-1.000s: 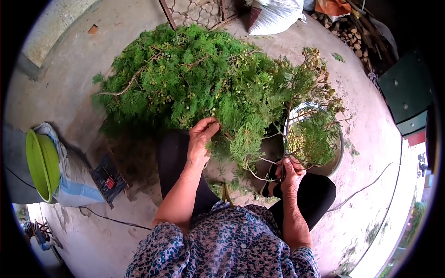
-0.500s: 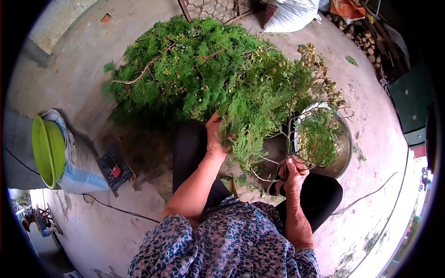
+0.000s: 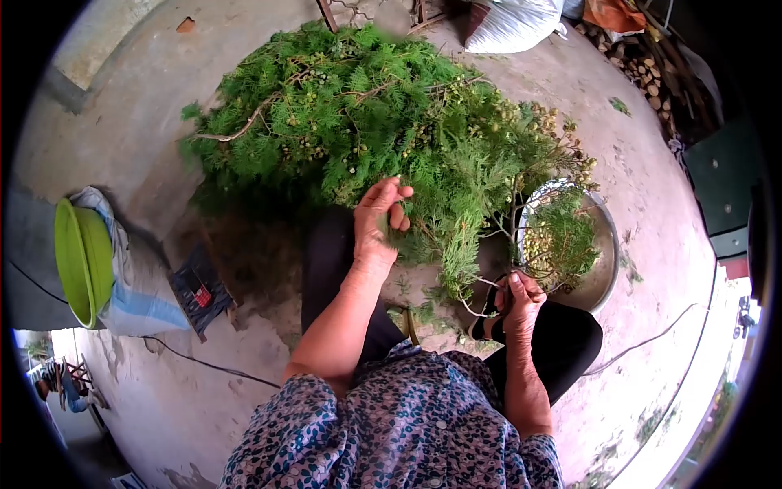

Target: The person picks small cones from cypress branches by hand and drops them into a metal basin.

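My right hand is closed round the bare lower stem of a leafy conifer branch. This branch has flat green sprays and round yellowish cones, and it reaches up and away from my hand. My left hand is just left of the sprays, its fingers curled in; whatever they hold, if anything, is hidden. Beyond my hands lies a large heap of cut green branches, which also bear cones. On the right stands a metal basin with small yellow-green cones inside, partly covered by a spray of the held branch.
A lime-green tub rests on a pale sack at the left. Near it is a dark flat object with a red patch. A white sack and stacked firewood are at the back right. Cables cross the concrete floor.
My left hand has come away from the branch sprays, moving slightly up and left, with its fingers curled. My right hand still grips the stem; the sprays have shifted a little to the right.
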The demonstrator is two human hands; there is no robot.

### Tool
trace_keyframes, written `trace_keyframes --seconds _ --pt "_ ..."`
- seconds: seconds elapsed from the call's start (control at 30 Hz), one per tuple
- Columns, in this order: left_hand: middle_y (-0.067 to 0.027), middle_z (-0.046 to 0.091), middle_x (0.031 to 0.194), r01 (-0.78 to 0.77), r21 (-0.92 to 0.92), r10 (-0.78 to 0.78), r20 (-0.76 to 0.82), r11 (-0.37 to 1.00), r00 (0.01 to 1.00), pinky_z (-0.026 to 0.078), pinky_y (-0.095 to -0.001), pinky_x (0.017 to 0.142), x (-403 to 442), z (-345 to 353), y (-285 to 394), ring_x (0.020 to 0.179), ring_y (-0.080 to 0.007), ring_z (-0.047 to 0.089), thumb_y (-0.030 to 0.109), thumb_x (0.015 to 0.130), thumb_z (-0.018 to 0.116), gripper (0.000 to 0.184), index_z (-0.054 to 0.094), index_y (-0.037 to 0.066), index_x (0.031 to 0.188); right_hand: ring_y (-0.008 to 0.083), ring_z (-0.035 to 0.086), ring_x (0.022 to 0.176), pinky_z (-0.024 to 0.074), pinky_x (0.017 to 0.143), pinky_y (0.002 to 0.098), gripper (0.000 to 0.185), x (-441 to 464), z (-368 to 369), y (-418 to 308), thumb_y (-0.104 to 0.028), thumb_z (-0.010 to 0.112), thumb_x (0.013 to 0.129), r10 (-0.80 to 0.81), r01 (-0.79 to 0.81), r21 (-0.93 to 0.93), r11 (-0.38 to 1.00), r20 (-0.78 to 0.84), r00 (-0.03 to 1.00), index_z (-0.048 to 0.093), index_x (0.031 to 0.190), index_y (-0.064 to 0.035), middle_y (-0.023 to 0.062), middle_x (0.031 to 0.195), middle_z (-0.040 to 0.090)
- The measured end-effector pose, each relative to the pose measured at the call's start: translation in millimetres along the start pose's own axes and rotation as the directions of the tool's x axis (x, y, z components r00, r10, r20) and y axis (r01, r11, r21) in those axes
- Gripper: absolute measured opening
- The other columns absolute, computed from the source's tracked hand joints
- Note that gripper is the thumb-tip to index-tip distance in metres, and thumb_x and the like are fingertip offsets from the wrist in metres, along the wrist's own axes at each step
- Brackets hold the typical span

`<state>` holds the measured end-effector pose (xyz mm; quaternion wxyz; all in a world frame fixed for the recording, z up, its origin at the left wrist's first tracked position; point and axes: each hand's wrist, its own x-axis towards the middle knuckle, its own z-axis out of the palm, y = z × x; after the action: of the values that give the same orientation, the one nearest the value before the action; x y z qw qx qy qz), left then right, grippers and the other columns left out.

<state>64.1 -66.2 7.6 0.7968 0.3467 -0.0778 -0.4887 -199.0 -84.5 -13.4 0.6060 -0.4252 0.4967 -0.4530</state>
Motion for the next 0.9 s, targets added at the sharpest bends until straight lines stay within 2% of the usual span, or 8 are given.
trace_keyframes --seconds 0.1,0.23,0.47,0.67,0.73,0.77,0.83,0.9 --pt "-0.0098 0.062 0.088 -0.075 0.009 0.075 -0.014 0.997 0.997 0.051 -0.0303 0.062 8.4 -6.7 1.7 0.071 -0.0166 0.059 0.018 0.086 0.058 0.018 0.056 0.005 0.098 0.0091 0.044 0.037 0.0318 0.037 0.0212 0.026 1.3 -5.4 0.5 -0.018 0.059 0.083 0.001 -0.001 -0.012 1.0 -0.009 1.0 0.06 0.068 0.0031 0.0025 0.048 0.051" --pt "-0.0103 0.062 0.097 -0.127 -0.091 0.118 -0.096 0.988 0.988 0.046 -0.0339 0.085 7.4 -0.7 5.8 0.092 -0.021 0.059 0.006 0.085 0.055 0.01 0.057 0.005 0.095 0.0093 0.044 0.037 0.0318 0.037 0.0214 0.025 -0.4 -6.8 -1.1 -0.015 0.059 0.083 -0.006 0.006 -0.03 1.0 0.008 1.0 0.06 0.067 0.0036 0.003 0.048 0.051" --pt "-0.0067 0.059 0.092 -0.159 -0.137 0.124 -0.234 0.978 0.964 0.047 -0.0325 0.081 7.3 8.1 20.2 0.085 -0.0181 0.056 0.02 0.084 0.06 0.017 0.057 0.005 0.091 0.0089 0.045 0.039 0.0306 0.037 0.0215 0.024 -0.2 -10.5 10.5 -0.014 0.062 0.081 0.017 -0.017 0.005 1.0 -0.008 1.0 0.06 0.064 0.0023 0.0028 0.051 0.053" --pt "-0.0121 0.056 0.101 -0.031 -0.059 0.043 0.21 0.998 0.977 0.042 -0.0379 0.094 -26.1 96.1 -3.3 0.095 -0.0234 0.055 0.03 0.082 0.062 0.034 0.056 0.001 0.099 0.0086 0.045 0.038 0.0327 0.038 0.0222 0.021 4.2 -8.6 33.5 -0.014 0.063 0.081 0.076 -0.077 -0.03 0.997 -0.016 0.997 0.062 0.066 0.0004 0.0018 0.049 0.053" --pt "-0.0162 0.047 0.116 0.202 -0.026 -0.171 0.429 0.979 0.887 0.03 -0.041 0.103 -38.7 141.3 -21.8 0.115 -0.0258 0.043 0.037 0.079 0.063 0.061 0.041 0.0 0.122 0.0085 0.045 0.039 0.0337 0.039 0.0224 0.021 3.9 -6.7 34.0 -0.013 0.063 0.081 0.078 -0.077 -0.02 0.997 0.005 0.997 0.062 0.066 0.0006 0.0017 0.05 0.053" --pt "-0.0198 0.034 0.132 0.115 0.268 -0.242 0.509 0.956 0.826 0.021 -0.0413 0.107 -38.5 153.5 -36.3 0.128 -0.0282 0.027 0.046 0.081 0.058 0.076 0.027 -0.001 0.133 0.0083 0.045 0.041 0.0347 0.04 0.0226 0.02 4.2 -6.2 34.2 -0.012 0.063 0.081 0.078 -0.078 -0.01 0.997 0.026 0.997 0.062 0.066 0.0009 0.0016 0.051 0.054" --pt "-0.0217 0.015 0.143 -0.065 0.463 -0.255 0.593 0.884 0.764 0.015 -0.0377 0.108 -53.6 174.7 -35.6 0.133 -0.0306 0.015 0.053 0.085 0.047 0.082 0.016 -0.002 0.137 0.0072 0.046 0.044 0.0364 0.043 0.0222 0.02 5.7 -8.6 50.9 -0.011 0.062 0.081 -0.033 0.033 0.01 0.999 -0.024 0.999 0.061 0.066 0.0014 0.0012 0.053 0.056" --pt "-0.0197 0.018 0.143 -0.382 0.423 0.057 0.605 0.822 0.794 0.016 -0.0362 0.109 -46.6 165.8 -51.3 0.133 -0.0289 0.016 0.041 0.086 0.052 0.071 0.02 0.004 0.138 0.0074 0.045 0.043 0.036 0.042 0.0223 0.021 1.0 -7.0 38.2 -0.011 0.061 0.082 0.004 -0.003 -0.007 1.0 0.03 1.0 0.061 0.064 0.0015 0.0014 0.052 0.056"
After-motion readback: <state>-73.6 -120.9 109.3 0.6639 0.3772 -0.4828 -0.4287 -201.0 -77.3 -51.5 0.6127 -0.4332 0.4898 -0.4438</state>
